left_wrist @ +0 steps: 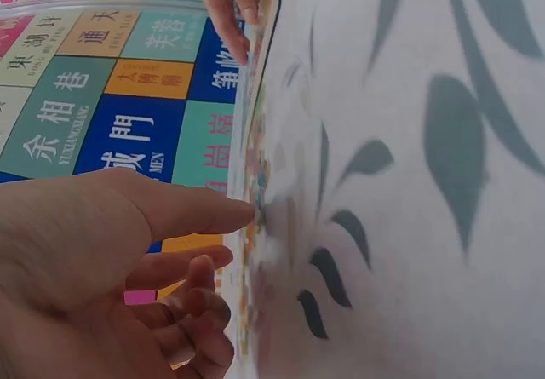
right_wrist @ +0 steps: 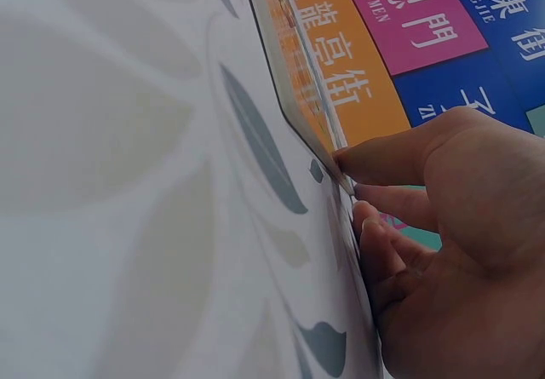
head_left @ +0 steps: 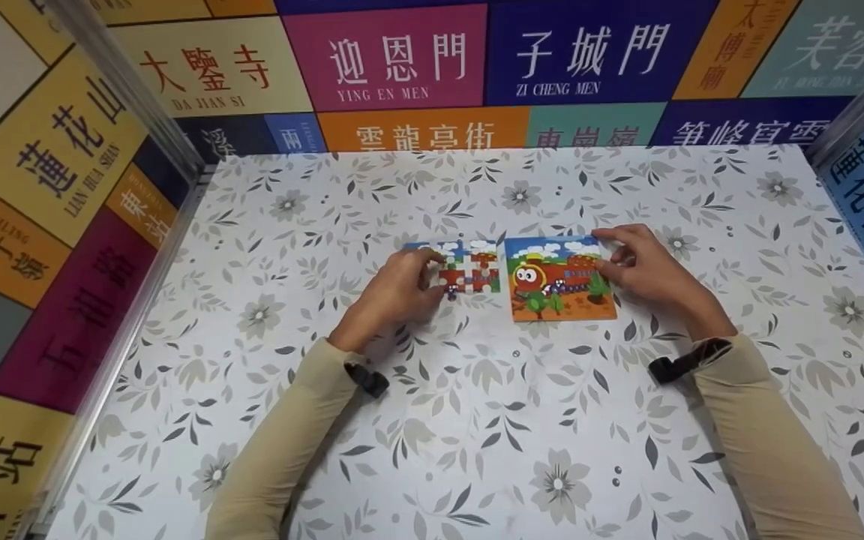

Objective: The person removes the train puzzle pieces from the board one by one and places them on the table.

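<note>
In the head view a square picture board (head_left: pixel 544 281) shows a red cartoon train under a blue sky. A small jigsaw (head_left: pixel 483 279) of joined pieces lies just left of it, with gaps in its picture. My left hand (head_left: pixel 406 283) is at the jigsaw's left side, covering part of it. In the left wrist view its thumb (left_wrist: pixel 204 210) reaches to the pieces' edge, other fingers loosely bent. My right hand (head_left: pixel 649 266) touches the board's right side, forefinger by the far corner. Its thumb (right_wrist: pixel 387 159) meets the board's edge in the right wrist view.
A white tablecloth (head_left: pixel 477 420) with grey leaves and flowers covers the table. Panels (head_left: pixel 387 56) of coloured blocks with lettering stand along the back and both sides. Dark wrist straps (head_left: pixel 368 380) sit at the cuffs of the beige sleeves (head_left: pixel 282 435).
</note>
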Demonstrator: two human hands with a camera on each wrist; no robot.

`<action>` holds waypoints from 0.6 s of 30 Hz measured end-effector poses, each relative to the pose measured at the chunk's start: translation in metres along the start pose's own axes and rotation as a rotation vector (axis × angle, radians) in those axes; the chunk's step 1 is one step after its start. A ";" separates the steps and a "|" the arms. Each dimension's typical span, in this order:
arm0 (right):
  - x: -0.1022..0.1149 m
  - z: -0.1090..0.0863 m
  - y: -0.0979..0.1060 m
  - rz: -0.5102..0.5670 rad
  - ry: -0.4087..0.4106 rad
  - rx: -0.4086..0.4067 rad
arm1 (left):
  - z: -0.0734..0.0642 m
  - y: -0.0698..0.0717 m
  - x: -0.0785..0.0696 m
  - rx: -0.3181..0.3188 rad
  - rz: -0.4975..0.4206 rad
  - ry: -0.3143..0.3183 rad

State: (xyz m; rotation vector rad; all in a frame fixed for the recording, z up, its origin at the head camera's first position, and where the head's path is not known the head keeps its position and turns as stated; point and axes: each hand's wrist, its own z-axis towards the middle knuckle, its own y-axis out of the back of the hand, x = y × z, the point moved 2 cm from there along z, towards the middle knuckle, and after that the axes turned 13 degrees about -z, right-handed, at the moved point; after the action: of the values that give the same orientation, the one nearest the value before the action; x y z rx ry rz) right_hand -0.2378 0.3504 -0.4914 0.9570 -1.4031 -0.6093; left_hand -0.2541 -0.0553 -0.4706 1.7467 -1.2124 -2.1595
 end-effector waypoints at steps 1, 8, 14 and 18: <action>0.000 0.000 0.000 0.004 -0.014 0.007 | 0.001 -0.001 -0.003 0.000 -0.001 -0.004; -0.001 0.002 0.000 -0.005 -0.013 0.006 | 0.004 -0.022 -0.027 0.071 -0.031 -0.048; -0.002 0.002 -0.002 -0.021 0.009 -0.010 | 0.013 -0.046 -0.039 0.124 -0.017 -0.061; -0.002 0.001 -0.002 -0.023 0.001 -0.018 | 0.019 -0.057 -0.046 0.111 0.010 -0.047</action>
State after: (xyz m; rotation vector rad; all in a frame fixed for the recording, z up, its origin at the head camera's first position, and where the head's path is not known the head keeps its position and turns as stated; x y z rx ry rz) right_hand -0.2390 0.3505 -0.4939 0.9600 -1.3855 -0.6373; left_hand -0.2339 0.0177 -0.4710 1.7352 -1.3743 -2.1791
